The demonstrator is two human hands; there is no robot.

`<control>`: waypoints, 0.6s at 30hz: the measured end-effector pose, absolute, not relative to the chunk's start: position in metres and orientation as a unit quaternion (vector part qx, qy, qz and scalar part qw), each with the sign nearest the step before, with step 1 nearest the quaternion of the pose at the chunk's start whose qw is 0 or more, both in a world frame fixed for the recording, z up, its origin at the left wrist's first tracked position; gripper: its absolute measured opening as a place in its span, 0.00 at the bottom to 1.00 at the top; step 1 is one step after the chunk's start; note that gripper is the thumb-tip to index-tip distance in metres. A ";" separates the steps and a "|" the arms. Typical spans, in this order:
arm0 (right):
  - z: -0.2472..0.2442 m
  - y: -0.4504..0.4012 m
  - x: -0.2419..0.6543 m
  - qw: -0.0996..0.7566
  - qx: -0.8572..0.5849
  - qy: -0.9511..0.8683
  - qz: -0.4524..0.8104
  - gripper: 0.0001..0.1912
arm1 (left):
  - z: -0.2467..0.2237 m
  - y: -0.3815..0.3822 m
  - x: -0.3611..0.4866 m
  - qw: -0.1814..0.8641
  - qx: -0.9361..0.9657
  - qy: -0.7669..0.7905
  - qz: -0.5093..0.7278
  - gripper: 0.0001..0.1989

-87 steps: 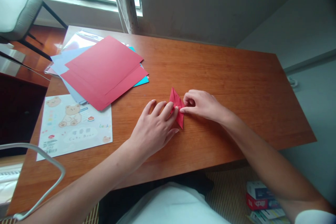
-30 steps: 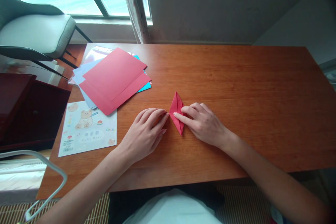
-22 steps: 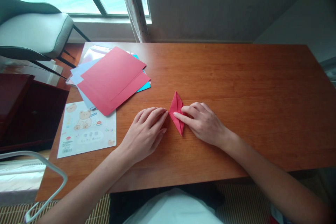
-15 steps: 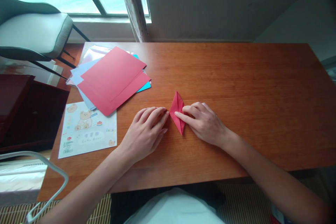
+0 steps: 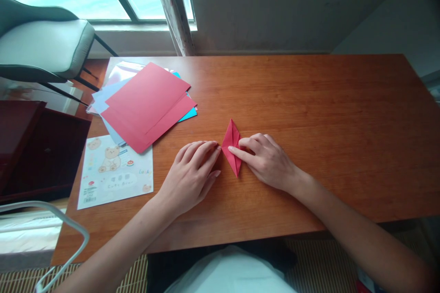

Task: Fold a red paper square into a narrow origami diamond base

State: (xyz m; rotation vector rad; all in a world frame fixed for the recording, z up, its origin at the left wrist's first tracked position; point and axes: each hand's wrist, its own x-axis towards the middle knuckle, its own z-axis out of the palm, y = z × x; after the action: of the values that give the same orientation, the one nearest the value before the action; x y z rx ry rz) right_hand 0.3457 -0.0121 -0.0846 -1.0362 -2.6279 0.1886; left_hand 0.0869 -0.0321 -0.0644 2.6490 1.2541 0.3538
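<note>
A small piece of folded red paper [image 5: 232, 151] lies on the wooden table, shaped like a narrow diamond with a long crease down its middle. My right hand [image 5: 266, 160] grips its right side, the thumb resting on the paper's face and the other fingers curled at the edge. At the left corner, the fingertips of my left hand [image 5: 190, 174] touch or almost touch the paper. That hand's fingers lie side by side, gently bent, with the thumb apart below them. The right corner is hidden behind my right fingers.
Red sheets [image 5: 147, 100] lie over blue and pale sheets on the left of the table [image 5: 309, 100]. Below them is a white sheet with a bear print [image 5: 115, 187]. A chair [image 5: 44, 46] stands by the window, and a white curved bar [image 5: 82, 233] is at lower left.
Both hands and the folded paper keep almost the same place. My left thumb has shifted very slightly; the whole view has moved a little.
</note>
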 end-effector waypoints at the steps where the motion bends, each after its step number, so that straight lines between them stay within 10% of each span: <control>1: -0.085 -0.012 0.346 0.155 -0.361 -0.917 0.064 0.21 | -0.064 -0.032 0.087 0.093 0.894 0.421 0.117 0.25; 18: -0.085 -0.012 0.344 0.150 -0.367 -0.916 0.058 0.21 | -0.063 -0.033 0.090 0.109 0.903 0.404 0.097 0.32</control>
State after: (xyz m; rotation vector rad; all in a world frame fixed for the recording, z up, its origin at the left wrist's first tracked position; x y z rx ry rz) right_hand 0.3445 -0.0115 -0.0848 -1.0550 -2.6313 0.1657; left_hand 0.0900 -0.0333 -0.0631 2.6558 1.1887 0.2849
